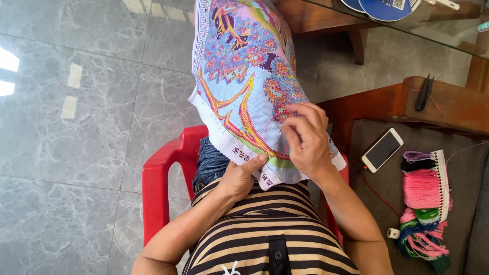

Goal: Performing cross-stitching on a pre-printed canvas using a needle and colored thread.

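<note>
Left hand [239, 175] gripping the embroidery cloth [244, 66] at its lower edge; right hand [305, 140] pinching closed on the cloth's face; red chair [158, 178] beneath.

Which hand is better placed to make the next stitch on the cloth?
Right, probably. The right hand lies on the cross-stitch cloth, fingers pinched at the stitching; the left hand only grips the lower edge.
</note>
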